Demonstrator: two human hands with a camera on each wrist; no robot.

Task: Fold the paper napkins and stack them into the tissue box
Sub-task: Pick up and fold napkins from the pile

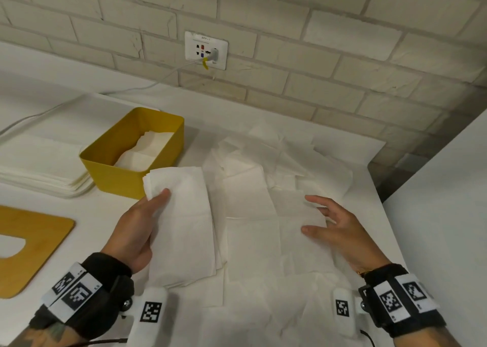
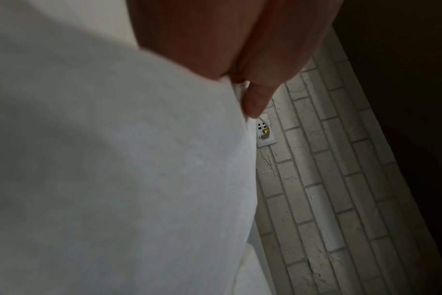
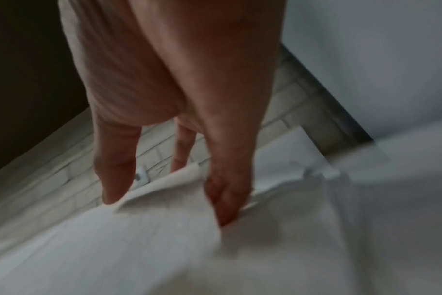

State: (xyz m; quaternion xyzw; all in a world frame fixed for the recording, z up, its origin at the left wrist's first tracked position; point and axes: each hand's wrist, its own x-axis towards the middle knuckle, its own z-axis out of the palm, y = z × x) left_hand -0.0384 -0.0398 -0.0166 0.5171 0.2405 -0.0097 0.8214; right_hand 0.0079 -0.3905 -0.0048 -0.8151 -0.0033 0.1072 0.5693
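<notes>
White table (image 1: 87,109) was covered with loose napkins (image 1: 250,196), a folded napkin (image 1: 181,214) was pinched by the left hand (image 1: 137,230) beside the yellow box (image 1: 158,167), the right hand (image 1: 340,228) was spread wide, and thin paper could be unfolded if dropped carelessly.

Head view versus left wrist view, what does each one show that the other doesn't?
Only the head view shows the yellow box with napkins inside, the lid lying on the table, the loose napkins spread beside the box, and the right hand, fingers spread over them. Only the left wrist view shows the left thumb close up, pressed on the paper's edge. Both show the left hand gripping the folded napkin, the brick wall and the socket.
</notes>
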